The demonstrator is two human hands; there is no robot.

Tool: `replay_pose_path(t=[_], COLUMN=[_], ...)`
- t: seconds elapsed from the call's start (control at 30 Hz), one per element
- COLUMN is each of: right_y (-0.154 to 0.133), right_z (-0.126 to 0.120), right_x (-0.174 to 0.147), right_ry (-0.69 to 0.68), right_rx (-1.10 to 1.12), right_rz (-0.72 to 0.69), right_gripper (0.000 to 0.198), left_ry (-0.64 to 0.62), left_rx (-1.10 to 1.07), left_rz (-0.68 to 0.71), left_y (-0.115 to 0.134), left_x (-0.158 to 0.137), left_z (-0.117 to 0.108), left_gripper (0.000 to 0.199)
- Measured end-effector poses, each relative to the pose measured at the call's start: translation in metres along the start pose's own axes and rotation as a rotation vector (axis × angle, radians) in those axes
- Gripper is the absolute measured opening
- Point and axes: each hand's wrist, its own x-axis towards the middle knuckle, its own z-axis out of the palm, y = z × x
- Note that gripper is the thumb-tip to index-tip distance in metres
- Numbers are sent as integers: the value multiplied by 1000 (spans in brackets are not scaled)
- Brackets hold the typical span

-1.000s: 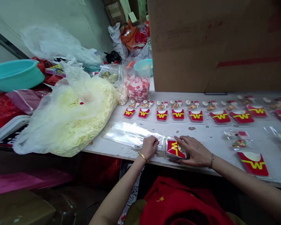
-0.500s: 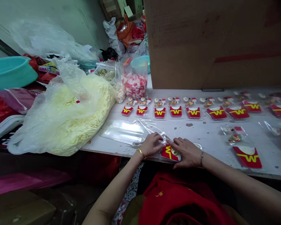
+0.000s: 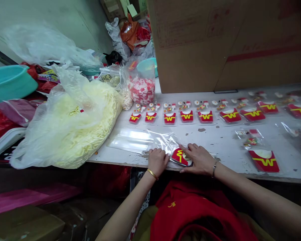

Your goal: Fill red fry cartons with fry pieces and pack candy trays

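Observation:
At the table's front edge lies a red piece with a yellow W [image 3: 180, 156], partly inside a clear plastic bag [image 3: 167, 140]. My right hand [image 3: 200, 160] is closed on the red piece from the right, thumb at the near edge and fingers over its top; pale parts beneath the fingers are partly hidden. Left of it, my left hand [image 3: 158, 161] has its fingers curled together at the bag's near edge, fingertips partly out of sight. More flat clear bags [image 3: 130, 139] lie beyond and to the left of that hand.
Several filled packets [image 3: 186, 116] stand in a row along the back, and one packet [image 3: 264, 160] lies at right. A large cardboard box [image 3: 190, 50] walls off the rear. To the left are a big bag of pale yellow pieces [image 3: 90, 124] and a bag of pink-and-white pieces [image 3: 141, 87].
My left hand has drawn back toward the table edge, its fingers now curled. The bag stretches farther over the red piece. My right hand stays on that piece.

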Motion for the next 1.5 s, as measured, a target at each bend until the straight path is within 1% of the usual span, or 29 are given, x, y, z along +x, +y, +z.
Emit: replay_pose_path(t=[0.07,0.13,0.2,0.27,0.33,0.4,0.5,0.57,0.63,0.73,0.8,0.87,0.93,0.97,1.03,1.07,1.13,1.2,1.3,1.37,1.43,1.5], right_y=[-4,-8,-12,-13,-9,-1,16,24,29,33,36,39,40,39,35,32,23,12,-5,-10,-9,-3], right_z=[1,2,3,4,4,4,3,4,9,25,40,54,63,64,61,57,47,37,25,19,14,11], right_x=[2,4,6,7,7,6,1,-6,-17,-38,-53,-65,-72,-73,-70,-66,-57,-46,-34,-28,-24,-21], right_ry=[-8,-14,-4,19,44,57,101,169,267,447,571,673,734,753,773,780,777,748,667,641,656,726], right_rx=[-20,-36,-47,-63,-78,-79,-84,-103,-107,-50,24,124,264,354,567,678,872,998,1061,1052,1023,977], right_rz=[53,91,122,144,132,58,-74,-86,-5,243,420,544,588,589,586,587,575,523,392,351,384,455], right_gripper=[101,98,97,95,93,92,103,110,109,105,103,96,77,66,48,43,40,40,36,31,27,25], left_ry=[-27,-35,-22,-6,-26,-96,-177,-205,-265,-354,-395,-470,-549,-563,-528,-497,-449,-419,-340,-309,-342,-401], left_rx=[-54,-107,-132,-128,-120,-138,-152,-121,-80,-20,5,-20,-115,-184,-327,-386,-465,-506,-580,-662,-760,-863], left_rz=[-1,-20,-33,-6,67,182,341,431,534,673,739,779,783,771,732,711,666,633,617,619,591,517], left_y=[1,8,19,32,44,49,41,30,20,13,12,11,8,7,7,9,17,30,46,54,59,62], left_x=[-7,-13,-17,-19,-18,-12,11,34,58,85,96,102,105,105,104,103,101,101,105,109,113,116], left_z=[4,7,8,6,1,-7,-20,-24,-25,-21,-19,-19,-19,-19,-20,-21,-22,-22,-20,-19,-19,-17], left_gripper=[22,19,16,14,13,14,20,33,47,55,51,40,28,24,19,17,15,13,14,16,19,21])
